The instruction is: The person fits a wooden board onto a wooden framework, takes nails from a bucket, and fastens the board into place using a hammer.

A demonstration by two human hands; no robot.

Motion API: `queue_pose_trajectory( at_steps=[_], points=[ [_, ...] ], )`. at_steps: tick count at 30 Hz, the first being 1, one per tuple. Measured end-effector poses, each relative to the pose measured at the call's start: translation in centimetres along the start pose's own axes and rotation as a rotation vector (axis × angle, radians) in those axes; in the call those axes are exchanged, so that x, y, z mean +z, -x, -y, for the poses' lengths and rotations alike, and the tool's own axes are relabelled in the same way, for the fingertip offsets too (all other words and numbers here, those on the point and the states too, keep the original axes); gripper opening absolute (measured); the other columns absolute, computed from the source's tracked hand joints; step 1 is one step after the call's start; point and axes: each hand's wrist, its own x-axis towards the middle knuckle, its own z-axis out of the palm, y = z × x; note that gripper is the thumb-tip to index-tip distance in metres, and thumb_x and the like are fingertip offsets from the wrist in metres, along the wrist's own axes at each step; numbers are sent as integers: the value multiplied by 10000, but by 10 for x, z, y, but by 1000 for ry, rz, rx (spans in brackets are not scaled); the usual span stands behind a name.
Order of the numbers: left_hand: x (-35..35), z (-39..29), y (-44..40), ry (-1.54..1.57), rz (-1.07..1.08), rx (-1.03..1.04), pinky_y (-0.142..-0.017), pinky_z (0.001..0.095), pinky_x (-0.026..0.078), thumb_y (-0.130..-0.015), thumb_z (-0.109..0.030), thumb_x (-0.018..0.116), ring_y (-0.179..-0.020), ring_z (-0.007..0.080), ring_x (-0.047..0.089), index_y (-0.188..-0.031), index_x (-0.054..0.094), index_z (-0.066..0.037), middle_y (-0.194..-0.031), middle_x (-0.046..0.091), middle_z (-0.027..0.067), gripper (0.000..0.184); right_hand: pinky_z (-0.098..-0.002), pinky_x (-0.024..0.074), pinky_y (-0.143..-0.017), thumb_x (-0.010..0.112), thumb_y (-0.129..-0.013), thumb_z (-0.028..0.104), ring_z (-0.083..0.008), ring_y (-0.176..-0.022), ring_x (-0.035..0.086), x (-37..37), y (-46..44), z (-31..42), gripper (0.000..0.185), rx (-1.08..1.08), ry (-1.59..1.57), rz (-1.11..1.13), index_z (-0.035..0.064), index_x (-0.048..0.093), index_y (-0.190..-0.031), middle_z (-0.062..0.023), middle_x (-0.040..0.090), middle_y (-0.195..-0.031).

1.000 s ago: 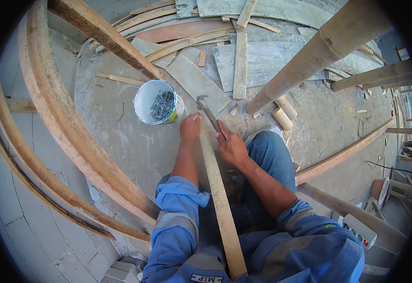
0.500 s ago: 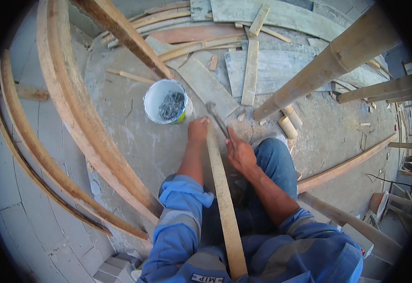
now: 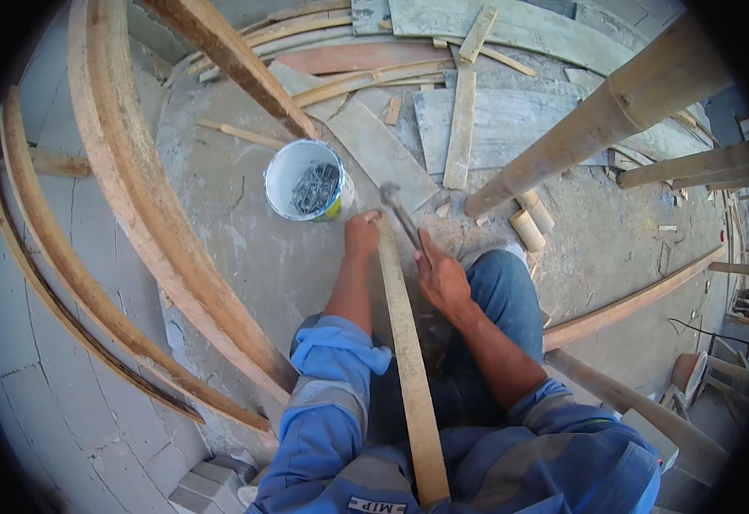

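Note:
A long, narrow wooden strip [image 3: 410,360] runs from my lap out between my knees. My left hand [image 3: 362,236] is closed round its far end, fingertips at the tip; whether they also pinch something small, such as a nail, I cannot make out. In my right hand [image 3: 445,281] is a hammer [image 3: 404,216], gripped by the handle. Its slightly blurred head is just beyond the strip's end, close to my left fingers. A white bucket [image 3: 273,193] with many nails [image 3: 315,188] in it stands on the floor beyond my left hand.
Curved timber pieces [image 3: 147,206] lean along the block wall [image 3: 57,343] at left. A wooden post [image 3: 237,68] rises behind the bucket, and a bamboo pole [image 3: 589,124] slants at right. Boards [image 3: 383,150] lie ahead. A long beam [image 3: 632,300] lies to the right.
The hammer has shifted very slightly, its head a little farther right. Both hands keep their grip, and the whole view has moved a few pixels.

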Motion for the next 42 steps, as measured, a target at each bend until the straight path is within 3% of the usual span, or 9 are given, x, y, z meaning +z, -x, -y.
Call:
queue_pose_trajectory(
  at_steps=[9,12,15,19,21,27,32,40,42],
  points=[
    [7,11,-2,62,-45,66,-941,384,548,-893,0,587,-1050,328,723,-1095,774,-62,-1126,747,182,283,-503,535,-862,564,-1042,193,-489,-1022,676,-8,0,27,473,-476,-363,-493,89,510,-1499,-333,683,-1115],
    [11,16,-4,55,-64,115,-917,408,545,-831,69,562,-1046,355,706,-1033,768,-47,-1131,727,198,310,-515,531,-862,553,-1049,242,-497,-1008,674,12,-14,-12,472,10,128,89,109,511,-1500,-337,684,-1083],
    [21,29,-5,10,-128,188,-936,410,542,-852,11,576,-1014,377,695,-1070,734,-39,-1141,709,206,274,-534,521,-860,543,-1051,281,-510,-984,665,15,-5,-20,476,-2,-4,-4,133,508,-1502,-338,683,-1041],
    [40,30,18,250,-166,-377,-857,487,566,-983,-230,485,-933,381,692,-1219,647,-42,-1051,696,187,342,-465,538,-900,546,-1059,241,-449,-1064,695,-16,-4,10,499,-220,-179,-230,76,471,-1524,-325,685,-1147],
    [-7,-26,39,1034,334,-874,-780,530,579,-1030,-367,405,-864,368,692,-1291,597,-50,-1013,684,173,453,-417,540,-927,549,-1062,218,-401,-1122,703,-33,-5,33,513,-339,-322,-349,21,453,-1527,-317,677,-1218],
    [26,-5,40,1022,331,-943,-571,538,559,-1062,-616,283,-610,324,637,-1228,618,-103,-830,654,162,635,-389,531,-789,537,-1069,223,-338,-889,697,-11,-4,15,494,-522,-274,-478,-40,468,-1481,-215,694,-1022],
    [18,-13,49,913,308,-815,-469,483,524,-1070,-499,400,-518,303,604,-1143,602,-95,-727,612,140,458,-488,536,-893,555,-1050,232,-506,-1080,652,20,-12,-19,485,76,17,85,90,491,-1509,-331,640,-1246],
    [10,-24,51,1090,307,-841,-459,483,511,-1056,-389,479,-495,316,588,-1101,562,-98,-644,564,156,306,-352,529,-749,547,-1068,257,-221,-798,649,-16,5,29,489,-391,-493,-484,15,480,-1488,-175,681,-988],
    [10,-24,51,1075,297,-831,-459,480,510,-1057,-387,479,-498,319,590,-1091,566,-90,-646,565,149,311,-372,540,-749,556,-1058,243,-268,-801,677,8,4,8,496,-401,-478,-570,11,474,-1488,-210,688,-1000]
  ],
)
